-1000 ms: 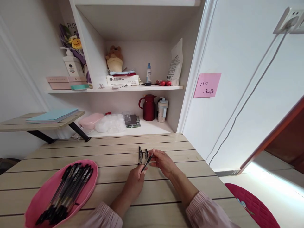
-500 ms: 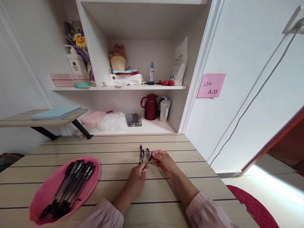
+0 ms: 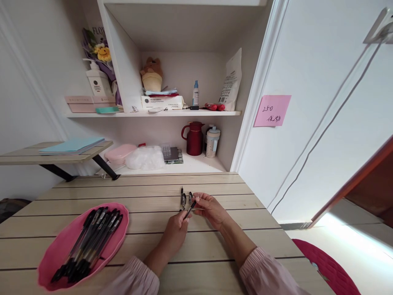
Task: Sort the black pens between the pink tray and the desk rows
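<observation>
A slim pen [image 3: 190,209] slants between my two hands over the table. Its lower end is gripped in the closed fingers of my left hand [image 3: 177,228]. At the dark upper end, the thumb and fingertips of my right hand [image 3: 211,209] pinch it. Just beyond lie two black pen caps, the left cap [image 3: 183,200] and the right cap [image 3: 190,197], the latter close to my right fingertips. A thin dark pen piece with a pointed tip [image 3: 181,191] lies beside the left cap, partly hidden by my left hand.
Several black-capped pens [image 3: 95,233] lie in a pink scalloped tray [image 3: 124,229] at the left. Behind it stands a small raised shelf [image 3: 95,151] on black legs. A white cabinet [image 3: 211,166] with a red jug [image 3: 195,138] and a light cup [image 3: 212,141] borders the table's back edge.
My hands have barely moved; both keep hold of the pen. My right fingers have shifted slightly left, closer to the right cap.
</observation>
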The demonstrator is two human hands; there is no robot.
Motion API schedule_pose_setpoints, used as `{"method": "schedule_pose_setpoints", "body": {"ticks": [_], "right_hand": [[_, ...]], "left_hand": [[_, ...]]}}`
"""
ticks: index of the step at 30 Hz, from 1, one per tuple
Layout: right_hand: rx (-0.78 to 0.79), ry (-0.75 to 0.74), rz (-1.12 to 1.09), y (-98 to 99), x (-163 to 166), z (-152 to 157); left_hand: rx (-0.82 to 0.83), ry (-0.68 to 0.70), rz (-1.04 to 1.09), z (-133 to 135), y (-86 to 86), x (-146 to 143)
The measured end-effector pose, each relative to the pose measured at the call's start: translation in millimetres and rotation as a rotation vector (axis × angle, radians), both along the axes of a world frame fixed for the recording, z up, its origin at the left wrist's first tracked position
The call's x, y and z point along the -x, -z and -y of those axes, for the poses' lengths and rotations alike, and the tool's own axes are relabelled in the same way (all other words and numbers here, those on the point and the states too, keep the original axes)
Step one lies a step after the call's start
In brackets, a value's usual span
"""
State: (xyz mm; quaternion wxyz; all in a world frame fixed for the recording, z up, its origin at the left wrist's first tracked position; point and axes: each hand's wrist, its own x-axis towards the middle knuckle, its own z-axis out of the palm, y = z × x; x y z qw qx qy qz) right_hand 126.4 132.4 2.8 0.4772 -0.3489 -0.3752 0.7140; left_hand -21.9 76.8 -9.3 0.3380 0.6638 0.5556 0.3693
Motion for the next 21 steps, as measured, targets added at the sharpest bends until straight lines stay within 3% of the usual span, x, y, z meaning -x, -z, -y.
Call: {"method": "schedule_pose_setpoints", "body": {"ticks": [12, 16, 21], "right_hand": [[-0.003, 0.004, -0.008, 0.5, 2.2, 1.5], [-0.065, 0.087, 0.021, 3.5, 3.0, 0.1], [-0.035, 0.044, 0.020, 4.7, 2.8, -1.5]], "left_hand": [[0.009, 0.003, 0.000, 0.6, -1.7, -0.1], [0.018, 0.000, -0.005, 1.4, -2.7, -0.6], [0.020, -0.011, -0.002, 2.0, -3.7, -1.3]]}}
